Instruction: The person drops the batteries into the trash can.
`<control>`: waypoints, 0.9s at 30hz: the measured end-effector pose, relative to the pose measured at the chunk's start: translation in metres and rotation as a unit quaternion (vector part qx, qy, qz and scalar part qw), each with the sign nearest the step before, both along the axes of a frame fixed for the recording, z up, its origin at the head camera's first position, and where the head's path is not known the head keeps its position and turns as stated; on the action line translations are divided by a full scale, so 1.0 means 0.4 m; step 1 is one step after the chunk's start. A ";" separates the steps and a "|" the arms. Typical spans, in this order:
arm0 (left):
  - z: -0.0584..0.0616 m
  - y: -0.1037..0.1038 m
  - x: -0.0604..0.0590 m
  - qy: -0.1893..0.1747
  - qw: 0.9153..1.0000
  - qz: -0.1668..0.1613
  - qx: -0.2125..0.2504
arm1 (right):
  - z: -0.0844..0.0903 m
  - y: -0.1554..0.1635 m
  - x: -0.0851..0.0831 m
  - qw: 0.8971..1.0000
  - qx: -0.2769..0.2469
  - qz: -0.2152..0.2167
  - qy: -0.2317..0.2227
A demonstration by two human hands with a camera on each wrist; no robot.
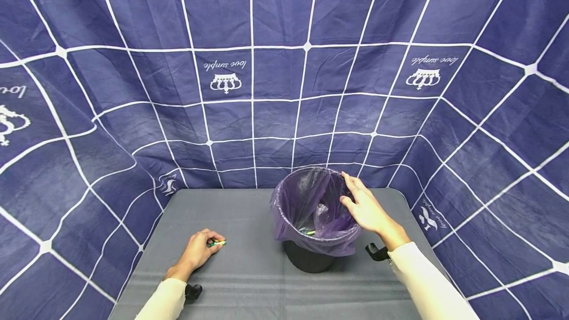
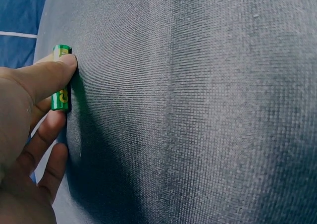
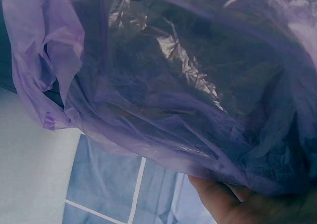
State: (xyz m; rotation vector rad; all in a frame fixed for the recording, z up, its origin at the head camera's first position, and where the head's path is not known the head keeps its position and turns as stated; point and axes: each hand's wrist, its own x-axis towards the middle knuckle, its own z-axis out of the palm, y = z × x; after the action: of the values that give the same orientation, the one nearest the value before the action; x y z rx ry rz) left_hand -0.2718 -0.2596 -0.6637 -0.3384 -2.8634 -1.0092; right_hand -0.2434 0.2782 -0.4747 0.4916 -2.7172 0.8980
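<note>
A small green battery [image 1: 218, 243] lies on the grey table [image 1: 249, 285], pinched between the thumb and fingers of my left hand [image 1: 211, 240]. The left wrist view shows the battery [image 2: 60, 80] close up, my thumb [image 2: 47, 74] pressed over it against the table [image 2: 198, 110]. A black bin [image 1: 308, 260] lined with a purple plastic bag [image 1: 298, 201] stands at the table's middle right. My right hand [image 1: 351, 192] holds the bag's right rim, thumb inside. In the right wrist view the bag [image 3: 173, 85] fills the frame above my palm [image 3: 233, 204]. Green items [image 1: 307, 232] lie inside the bin.
A dark blue cloth with a white grid [image 1: 284, 88] hangs behind the table and down both sides. Black wrist camera mounts [image 1: 193, 291] sit on both forearms. The table's left edge runs close to my left hand.
</note>
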 end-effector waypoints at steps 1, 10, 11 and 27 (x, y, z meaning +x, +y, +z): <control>0.002 0.000 0.000 -0.003 1.000 -0.002 -0.001 | 0.000 0.000 -0.001 1.000 0.001 0.000 0.001; 0.020 0.011 0.001 -0.010 1.000 -0.003 0.006 | 0.000 -0.001 -0.001 1.000 0.001 -0.001 0.004; 0.024 0.014 0.001 -0.007 1.000 -0.002 0.007 | -0.001 -0.001 -0.001 1.000 0.001 -0.001 0.003; 0.130 0.090 -0.014 0.128 0.989 -0.062 0.028 | 0.004 -0.004 0.002 1.000 -0.005 -0.001 0.008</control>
State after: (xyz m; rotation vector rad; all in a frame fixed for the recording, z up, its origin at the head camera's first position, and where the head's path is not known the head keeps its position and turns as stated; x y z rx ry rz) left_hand -0.2772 -0.2237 -0.6119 -0.6014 -2.6057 -0.9831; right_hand -0.2427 0.2767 -0.4733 0.4911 -2.6963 0.9034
